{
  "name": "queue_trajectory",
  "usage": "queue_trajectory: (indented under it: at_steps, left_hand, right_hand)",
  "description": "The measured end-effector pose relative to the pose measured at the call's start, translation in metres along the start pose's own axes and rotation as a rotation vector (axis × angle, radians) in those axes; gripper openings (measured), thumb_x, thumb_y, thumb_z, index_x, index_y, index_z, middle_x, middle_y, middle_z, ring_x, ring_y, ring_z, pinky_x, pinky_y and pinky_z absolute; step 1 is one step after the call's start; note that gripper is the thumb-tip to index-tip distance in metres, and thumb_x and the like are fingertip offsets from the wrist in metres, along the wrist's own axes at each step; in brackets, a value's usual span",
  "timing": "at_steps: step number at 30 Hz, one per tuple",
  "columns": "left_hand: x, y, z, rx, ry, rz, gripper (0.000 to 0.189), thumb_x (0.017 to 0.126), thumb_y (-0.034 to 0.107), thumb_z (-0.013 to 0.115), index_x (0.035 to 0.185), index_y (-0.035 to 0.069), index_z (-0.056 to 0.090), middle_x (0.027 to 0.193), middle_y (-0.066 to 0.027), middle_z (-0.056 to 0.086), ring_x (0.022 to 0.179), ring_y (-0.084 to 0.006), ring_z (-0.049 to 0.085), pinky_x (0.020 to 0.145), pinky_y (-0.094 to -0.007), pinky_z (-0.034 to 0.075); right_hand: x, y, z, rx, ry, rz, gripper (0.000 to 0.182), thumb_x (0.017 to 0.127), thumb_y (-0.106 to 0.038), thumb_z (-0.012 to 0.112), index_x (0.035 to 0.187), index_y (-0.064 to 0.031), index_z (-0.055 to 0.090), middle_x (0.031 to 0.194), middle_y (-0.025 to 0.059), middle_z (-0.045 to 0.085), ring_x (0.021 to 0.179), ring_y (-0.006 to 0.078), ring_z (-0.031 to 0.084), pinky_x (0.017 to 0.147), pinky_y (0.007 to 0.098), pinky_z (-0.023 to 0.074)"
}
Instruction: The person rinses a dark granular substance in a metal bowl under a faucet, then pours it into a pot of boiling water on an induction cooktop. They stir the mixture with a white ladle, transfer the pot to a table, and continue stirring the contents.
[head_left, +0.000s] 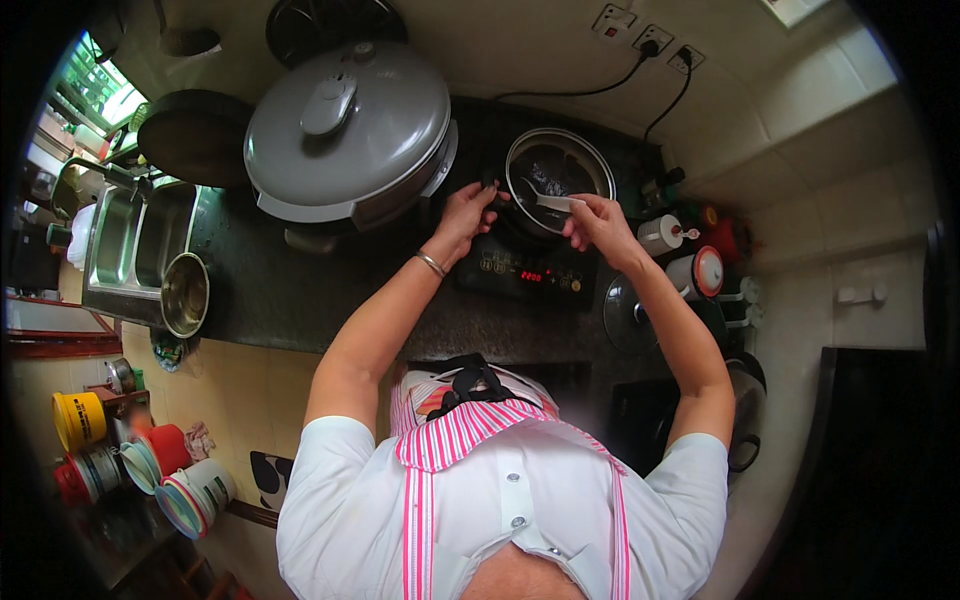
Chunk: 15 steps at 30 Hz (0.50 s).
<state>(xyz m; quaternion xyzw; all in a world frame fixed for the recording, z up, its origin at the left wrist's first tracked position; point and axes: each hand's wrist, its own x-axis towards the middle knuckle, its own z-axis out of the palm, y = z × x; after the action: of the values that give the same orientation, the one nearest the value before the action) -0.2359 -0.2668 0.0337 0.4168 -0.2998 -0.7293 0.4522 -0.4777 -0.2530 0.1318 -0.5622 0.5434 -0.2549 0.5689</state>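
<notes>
A round pot (609, 169) with a metal rim stands on a black induction cooktop (480, 281) whose red display is lit. Dark liquid or food lies inside it. My left hand (469, 214), with a bangle at the wrist, is closed on the pot's dark handle (491, 180), at the pot's left side. In my right hand (600, 225) is a white spoon (555, 202), held over the near part of the pot; its tip points left. Whether the spoon touches the contents cannot be told.
A large grey lidded electric cooker (397, 90) stands left of the pot. Farther left are a dark pan (191, 139), a double sink (161, 225) and a metal bowl (185, 296). A glass lid (626, 315) and lidded containers (694, 274) lie to the right. Cords run to wall sockets (652, 39).
</notes>
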Motion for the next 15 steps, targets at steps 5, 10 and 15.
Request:
queue_trajectory:
  at_steps: [5, 10, 15]
  left_hand:
    - [-0.001, 0.001, 0.0, 0.023, -0.001, 0.002, 0.022, 0.098, 0.022, 0.053, 0.117, 0.012, 0.056, 0.103, 0.0006, 0.065, 0.064, -0.0041, 0.048, 0.052, -0.0177, 0.039]
    - [-0.001, 0.0, -0.002, -0.005, 0.001, -0.003, 0.023, 0.098, 0.022, 0.053, 0.117, 0.011, 0.056, 0.103, -0.0002, 0.065, 0.063, -0.0044, 0.048, 0.052, -0.0182, 0.038]
    - [0.001, -0.002, -0.002, -0.008, 0.002, -0.011, 0.022, 0.098, 0.022, 0.054, 0.117, 0.011, 0.057, 0.104, -0.0007, 0.066, 0.063, -0.0045, 0.048, 0.051, -0.0184, 0.038]
  right_hand:
    - [0.027, 0.019, 0.001, 0.515, 0.16, 0.114, 0.024, 0.099, -0.019, 0.045, 0.104, 0.0012, 0.058, 0.085, 0.0085, 0.066, 0.067, 0.0124, 0.061, 0.061, 0.0265, 0.0522]
    - [0.055, 0.051, -0.015, 0.954, 0.326, 0.169, 0.019, 0.099, -0.016, 0.049, 0.103, 0.0012, 0.055, 0.095, 0.0127, 0.067, 0.076, 0.015, 0.063, 0.068, 0.0288, 0.0552]
    - [0.053, 0.071, -0.04, 1.056, 0.337, 0.141, 0.017, 0.098, -0.014, 0.048, 0.104, 0.0001, 0.056, 0.098, 0.012, 0.068, 0.076, 0.0138, 0.062, 0.069, 0.0296, 0.0545]
